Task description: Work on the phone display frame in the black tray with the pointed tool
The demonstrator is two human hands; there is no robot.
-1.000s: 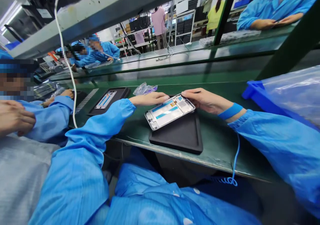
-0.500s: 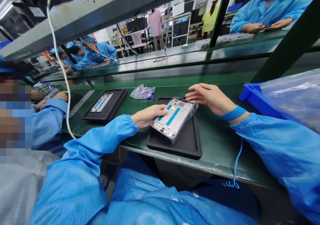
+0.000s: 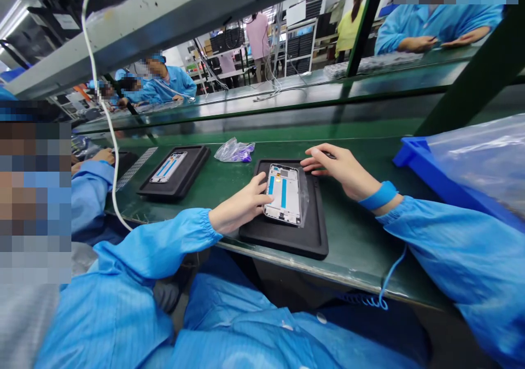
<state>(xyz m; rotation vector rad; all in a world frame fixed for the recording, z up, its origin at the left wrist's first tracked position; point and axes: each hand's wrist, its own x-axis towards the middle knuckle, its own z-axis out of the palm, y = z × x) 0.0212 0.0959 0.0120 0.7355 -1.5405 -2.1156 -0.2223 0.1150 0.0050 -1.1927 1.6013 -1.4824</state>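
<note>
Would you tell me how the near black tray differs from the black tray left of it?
The near black rectangular tray has the left hand on its white phone frame and the right hand at its far rim; the left black tray is untouched. The near frame lies on clear film; the left tray's frame shows none. Both are shallow and hold one frame.

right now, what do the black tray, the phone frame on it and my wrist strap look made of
Black tray: matte, glare-free, soft rounded rim; probably foam or moulded plastic. Phone frame: pale, faintly shiny shell with blue strips; metal or plastic, hard to tell. A clear film glints beside it. Wrist strap: smooth blue band, likely rubbery or elastic, with a coiled blue cord.
</note>
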